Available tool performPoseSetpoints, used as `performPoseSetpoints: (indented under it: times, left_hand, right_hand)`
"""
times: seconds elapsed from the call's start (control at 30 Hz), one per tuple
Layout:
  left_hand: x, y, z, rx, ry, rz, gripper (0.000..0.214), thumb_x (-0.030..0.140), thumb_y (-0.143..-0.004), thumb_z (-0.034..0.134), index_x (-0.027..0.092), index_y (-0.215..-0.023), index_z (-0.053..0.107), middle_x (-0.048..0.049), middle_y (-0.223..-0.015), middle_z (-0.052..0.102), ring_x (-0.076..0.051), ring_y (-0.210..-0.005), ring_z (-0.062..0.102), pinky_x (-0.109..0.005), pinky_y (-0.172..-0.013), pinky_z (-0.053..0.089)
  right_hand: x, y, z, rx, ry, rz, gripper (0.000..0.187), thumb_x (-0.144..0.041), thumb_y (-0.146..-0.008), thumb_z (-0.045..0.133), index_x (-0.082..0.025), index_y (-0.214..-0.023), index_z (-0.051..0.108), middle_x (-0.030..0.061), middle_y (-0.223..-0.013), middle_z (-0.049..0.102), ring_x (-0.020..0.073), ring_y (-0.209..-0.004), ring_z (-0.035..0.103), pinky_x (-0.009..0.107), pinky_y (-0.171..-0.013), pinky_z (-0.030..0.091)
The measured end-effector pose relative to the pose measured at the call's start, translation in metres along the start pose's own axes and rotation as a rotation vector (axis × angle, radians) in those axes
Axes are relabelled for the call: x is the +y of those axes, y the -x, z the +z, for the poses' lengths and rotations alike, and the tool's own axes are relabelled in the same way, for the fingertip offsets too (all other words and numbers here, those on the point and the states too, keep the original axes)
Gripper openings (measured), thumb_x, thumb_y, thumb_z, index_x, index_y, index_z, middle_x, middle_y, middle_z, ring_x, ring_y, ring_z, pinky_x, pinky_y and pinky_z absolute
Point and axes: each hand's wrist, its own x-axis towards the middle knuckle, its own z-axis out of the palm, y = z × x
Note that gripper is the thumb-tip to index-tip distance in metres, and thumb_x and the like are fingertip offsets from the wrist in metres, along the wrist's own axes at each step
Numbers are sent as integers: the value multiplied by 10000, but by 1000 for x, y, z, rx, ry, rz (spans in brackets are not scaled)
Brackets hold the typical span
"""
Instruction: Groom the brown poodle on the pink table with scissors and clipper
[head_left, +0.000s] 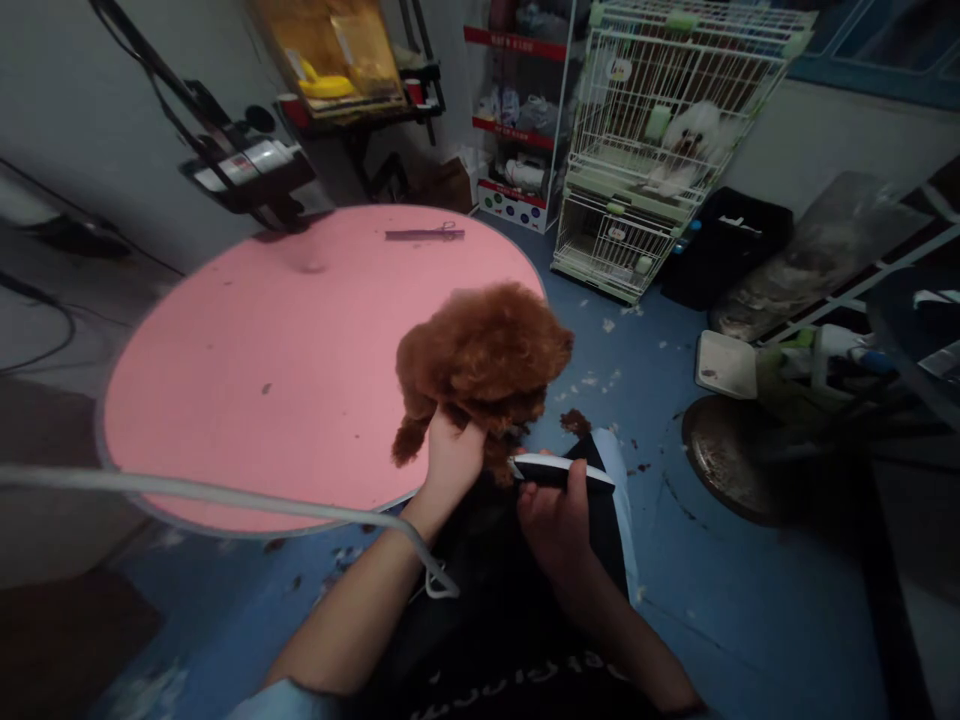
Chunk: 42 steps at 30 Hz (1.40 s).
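Observation:
A curly brown dog (pixel 487 345) is at the near right edge of a round pink table (pixel 247 350), its head toward the right. My left hand (pixel 456 448) is closed on the dog low on its body, by a leg; the fingertips are hidden in the fur. In my right hand (pixel 555 515) is a white and black hair clipper (pixel 559 470), its blade end pointing left and close to the fur of a paw (pixel 497 460). Whether the blade touches the fur I cannot tell.
A grey cable (pixel 262 497) crosses the table's near edge. Purple-handled scissors or a comb (pixel 425 235) lie at the far edge. A white dog (pixel 690 145) sits in a wire cage (pixel 600 120). Hair clumps (pixel 575 422) litter the blue floor, near a round stool (pixel 724 455).

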Motion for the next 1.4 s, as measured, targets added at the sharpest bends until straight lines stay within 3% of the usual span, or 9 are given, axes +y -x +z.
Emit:
performPoseSetpoints:
  times: [0.13,0.27,0.37,0.43,0.67,0.8,1.0,1.17,1.4]
  left_hand:
    - [0,-1,2,4,6,49,187,265,-653,632,181,-806,565,-75,-835,676,-227,-822,629,-319,-739,510]
    - [-1,-1,0,-25,-22,56,256,242,-623,653,169,-859,587,-92,-883,677,-248,-855,636,-340,-763,512]
    - [2,-1,-1,25,-43,83,242,261,-614,658,175,-825,576,-92,-875,669,-248,-845,630,-343,-754,514]
    - [7,0,-1,65,-34,105,230,274,-600,662,185,-788,563,-82,-841,664,-243,-822,625,-345,-751,517]
    - [16,0,-2,-49,-18,44,68,240,-628,642,200,-658,597,-42,-731,663,-208,-739,608,-313,-693,504]
    - [13,-3,-3,-57,-48,52,14,195,-642,621,183,-643,616,-65,-703,646,-196,-690,580,-307,-657,484]
    - [14,-4,-5,-80,-116,127,30,201,-651,610,184,-634,593,-53,-676,654,-188,-674,593,-289,-668,491]
    - [17,-1,-4,-75,-138,175,116,293,-690,592,188,-649,568,-37,-668,664,-179,-633,594,-274,-581,491]
    - [15,-2,-3,-105,-134,172,145,264,-647,567,196,-529,515,-42,-546,600,-141,-519,499,-248,-509,436]
  right_hand:
    - [-7,5,-5,-18,127,-282,388,-604,-765,590,-277,-968,540,15,-1002,700,164,-681,635,285,-536,512]
    - [-18,17,-8,-156,429,-617,374,-493,-736,682,-250,-976,531,48,-1074,671,207,-853,653,330,-687,530]
    - [-25,26,-5,-233,608,-742,361,-410,-735,725,-257,-1011,548,72,-1155,645,259,-1092,604,435,-919,480]
    - [-30,31,-2,-247,695,-768,353,-377,-747,725,-267,-1037,556,78,-1190,633,272,-1147,580,466,-968,446]
    - [-33,46,4,-364,825,-862,387,-227,-746,700,-299,-1078,516,67,-1234,612,273,-1176,564,489,-976,441]
    - [-24,48,6,-328,807,-983,440,-155,-722,694,-322,-1063,472,44,-1222,619,247,-1131,593,453,-943,460]
    - [-14,46,-3,-528,947,-1187,349,-339,-735,673,-271,-1037,513,55,-1005,713,231,-880,688,365,-742,532]
    - [-14,42,-7,-377,1075,-1465,382,-277,-734,649,-239,-1068,469,105,-1100,687,239,-886,697,357,-713,557]
    - [-11,32,1,-366,1105,-1520,461,-212,-706,665,-226,-1126,476,120,-1158,664,243,-871,696,357,-675,574]
